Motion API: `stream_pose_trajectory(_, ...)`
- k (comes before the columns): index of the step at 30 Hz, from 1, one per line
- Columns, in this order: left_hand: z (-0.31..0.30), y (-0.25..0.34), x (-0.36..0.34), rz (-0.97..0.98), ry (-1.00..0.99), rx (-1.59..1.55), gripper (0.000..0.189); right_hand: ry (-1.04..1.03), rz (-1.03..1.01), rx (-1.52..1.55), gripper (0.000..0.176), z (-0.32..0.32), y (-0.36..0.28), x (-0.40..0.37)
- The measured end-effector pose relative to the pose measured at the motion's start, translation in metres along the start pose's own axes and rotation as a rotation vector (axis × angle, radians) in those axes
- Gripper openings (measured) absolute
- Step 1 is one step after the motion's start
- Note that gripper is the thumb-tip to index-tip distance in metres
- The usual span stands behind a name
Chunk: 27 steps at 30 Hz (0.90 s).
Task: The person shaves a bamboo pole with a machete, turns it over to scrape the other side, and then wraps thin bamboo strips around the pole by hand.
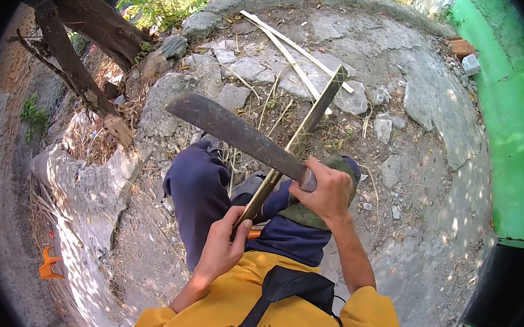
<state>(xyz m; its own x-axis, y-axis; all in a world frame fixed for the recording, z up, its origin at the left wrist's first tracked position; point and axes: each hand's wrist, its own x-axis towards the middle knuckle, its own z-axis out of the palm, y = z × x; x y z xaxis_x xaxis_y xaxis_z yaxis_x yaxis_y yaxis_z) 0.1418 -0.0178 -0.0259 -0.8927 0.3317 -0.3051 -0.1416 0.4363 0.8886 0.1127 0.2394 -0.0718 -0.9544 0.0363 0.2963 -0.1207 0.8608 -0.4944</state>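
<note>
My right hand point(328, 191) is closed round the handle of a machete point(234, 130), whose broad dark blade points to the left and lies across a long split bamboo strip point(308, 123). The strip slants from near my lap up and away to the right, with pale and dark sides showing. My left hand point(225, 241) grips its near end. A greenish cloth pad point(307, 214) covers my right knee beneath the strip. Beyond, two pale bamboo slats point(291, 44) lie crossed on the ground, partly behind the strip's far end.
Broken concrete and loose stones point(383, 129) cover the ground around me. A dark tree trunk point(94, 21) and a cut stump point(115, 127) stand at the left. A green wall point(521, 124) runs along the right, near a brick point(462, 48). An orange plastic object point(49, 264) lies lower left.
</note>
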Motion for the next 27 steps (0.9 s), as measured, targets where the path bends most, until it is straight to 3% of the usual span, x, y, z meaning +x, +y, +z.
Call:
stream_pose_trajectory(3,-0.002,0.000,0.001,0.012,-0.004,-0.026,0.013,0.022,0.010,0.086,0.041,0.000,-0.004,-0.002)
stream_pose_trajectory(6,-0.001,0.000,0.000,0.022,0.006,-0.013,0.013,0.060,-0.152,0.067,0.037,0.003,0.000,-0.004)
stream_pose_trajectory(10,0.001,-0.005,0.001,0.003,-0.007,-0.055,0.014,0.002,0.005,0.014,0.046,0.003,0.001,0.000)
stream_pose_trajectory(14,-0.006,0.001,0.001,-0.109,-0.053,-0.095,0.014,-0.039,-0.189,0.014,0.049,0.000,0.004,-0.009)
stream_pose_trajectory(19,0.000,-0.007,-0.002,-0.004,-0.022,-0.086,0.014,-0.022,-0.070,0.022,0.048,-0.001,0.007,-0.004)
stream_pose_trajectory(24,-0.004,-0.004,-0.002,-0.031,-0.043,-0.035,0.015,-0.091,-0.192,0.029,0.044,-0.001,0.009,-0.010)
stream_pose_trajectory(26,-0.003,-0.003,-0.004,-0.035,-0.044,-0.021,0.015,-0.052,-0.037,0.010,0.044,-0.003,0.013,-0.004)
stream_pose_trajectory(27,-0.004,-0.004,-0.006,-0.032,-0.033,-0.025,0.015,-0.050,-0.053,0.009,0.044,-0.003,0.010,-0.005)
